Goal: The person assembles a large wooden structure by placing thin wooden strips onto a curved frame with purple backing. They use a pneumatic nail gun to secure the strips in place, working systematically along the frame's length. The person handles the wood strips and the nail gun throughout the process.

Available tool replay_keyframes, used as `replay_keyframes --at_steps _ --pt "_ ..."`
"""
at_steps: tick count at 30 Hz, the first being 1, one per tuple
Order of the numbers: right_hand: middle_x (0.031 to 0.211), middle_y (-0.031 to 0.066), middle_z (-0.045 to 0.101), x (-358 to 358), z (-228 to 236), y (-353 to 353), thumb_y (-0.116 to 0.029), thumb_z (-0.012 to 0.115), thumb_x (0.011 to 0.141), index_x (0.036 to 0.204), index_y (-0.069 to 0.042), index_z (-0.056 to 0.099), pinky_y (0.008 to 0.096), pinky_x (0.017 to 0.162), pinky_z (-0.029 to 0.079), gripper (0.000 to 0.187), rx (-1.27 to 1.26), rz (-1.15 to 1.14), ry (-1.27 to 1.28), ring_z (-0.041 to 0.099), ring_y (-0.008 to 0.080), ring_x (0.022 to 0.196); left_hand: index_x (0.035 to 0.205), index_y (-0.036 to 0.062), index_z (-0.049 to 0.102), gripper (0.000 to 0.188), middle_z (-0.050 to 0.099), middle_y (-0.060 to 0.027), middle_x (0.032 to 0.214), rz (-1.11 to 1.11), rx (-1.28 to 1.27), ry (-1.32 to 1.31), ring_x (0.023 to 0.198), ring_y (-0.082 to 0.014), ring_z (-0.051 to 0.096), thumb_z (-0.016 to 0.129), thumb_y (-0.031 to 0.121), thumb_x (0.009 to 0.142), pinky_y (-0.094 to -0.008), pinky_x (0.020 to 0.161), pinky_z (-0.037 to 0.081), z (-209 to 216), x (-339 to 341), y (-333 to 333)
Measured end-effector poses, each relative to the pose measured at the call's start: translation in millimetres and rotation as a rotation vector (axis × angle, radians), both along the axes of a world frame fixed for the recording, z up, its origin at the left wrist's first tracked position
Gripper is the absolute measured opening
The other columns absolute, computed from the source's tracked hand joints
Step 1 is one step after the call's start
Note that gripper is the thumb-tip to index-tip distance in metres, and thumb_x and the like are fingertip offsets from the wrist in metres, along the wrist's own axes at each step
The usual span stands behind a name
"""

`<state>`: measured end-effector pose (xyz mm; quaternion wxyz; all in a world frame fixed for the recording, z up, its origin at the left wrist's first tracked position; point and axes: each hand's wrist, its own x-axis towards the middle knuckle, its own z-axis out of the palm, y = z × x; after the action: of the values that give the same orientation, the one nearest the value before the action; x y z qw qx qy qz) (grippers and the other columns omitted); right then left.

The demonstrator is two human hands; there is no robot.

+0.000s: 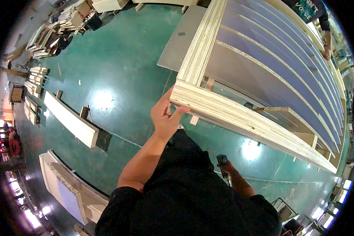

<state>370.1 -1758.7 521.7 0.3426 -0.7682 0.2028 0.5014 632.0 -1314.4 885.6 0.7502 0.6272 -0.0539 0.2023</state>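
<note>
A large frame of thick plywood edges (pixel 220 104) fills the upper right, with thin curved ribs (pixel 271 59) across its grey-blue panels. My left hand (pixel 167 118) grips its near left corner, the thumb against the front edge and the fingers along the side. Low by my right side, my right hand (pixel 229 168) is wrapped round a handheld tool with a black end (pixel 222 159) and a silvery part below. Its exact kind is hard to make out. A short angled board (pixel 283 110) stands inside the frame's near right part.
On the left, a long pale wooden beam (pixel 69 118) rests on blocks above the green floor (pixel 118 59). A panelled wooden piece (pixel 67 188) lies lower left. Scrap wood (pixel 59 31) is piled upper left beside a dark bin (pixel 93 21). Another person (pixel 308 11) leans over the frame's far right side.
</note>
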Motion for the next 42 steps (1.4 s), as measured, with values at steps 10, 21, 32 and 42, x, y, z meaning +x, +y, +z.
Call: replay_keyframes --at_steps 10,21,32,42 --pt "0.115 0.0179 0.071 98 78 80 -0.030 0.079 0.088 0.138 -0.010 0.059 0.0429 0.080 0.057 0.057 0.003 0.089 0.030 0.069 0.0273 0.090 0.134 -0.0078 0.062 0.061 0.065 -0.0223 0.135 0.032 0.282 -0.015 0.111 -0.0210 0.068 0.086 0.008 0.080 -0.0297 0.093 0.053 -3 9 12" --pt "0.098 0.0150 0.074 57 56 80 -0.032 0.085 0.081 0.115 -0.005 0.069 0.0441 0.076 0.055 0.046 0.027 0.062 -0.164 0.068 0.0287 0.085 0.139 -0.0030 0.055 0.069 0.058 -0.0203 0.131 -0.157 0.181 0.050 0.116 -0.0287 0.063 0.087 0.005 0.079 -0.0409 0.098 0.054 16 11 27" --pt "0.086 0.0152 0.071 38 51 113 -0.034 0.088 0.077 0.103 -0.001 0.070 0.0476 0.070 0.053 0.045 0.151 -0.139 -0.102 0.067 0.0296 0.077 0.152 0.0292 0.048 0.087 0.056 -0.0164 0.113 -0.315 1.295 0.147 0.099 -0.0348 0.063 0.087 0.019 0.075 -0.0446 0.083 0.055 122 33 23" --pt "0.100 0.0181 0.073 49 -38 136 -0.033 0.086 0.078 0.114 -0.001 0.067 0.0480 0.077 0.055 0.052 0.064 0.094 -0.192 0.071 0.0326 0.092 0.152 0.0384 0.044 0.080 0.056 -0.0157 0.103 -0.439 1.657 0.384 0.093 -0.0379 0.065 0.080 0.021 0.082 -0.0470 0.081 0.055 168 39 -3"
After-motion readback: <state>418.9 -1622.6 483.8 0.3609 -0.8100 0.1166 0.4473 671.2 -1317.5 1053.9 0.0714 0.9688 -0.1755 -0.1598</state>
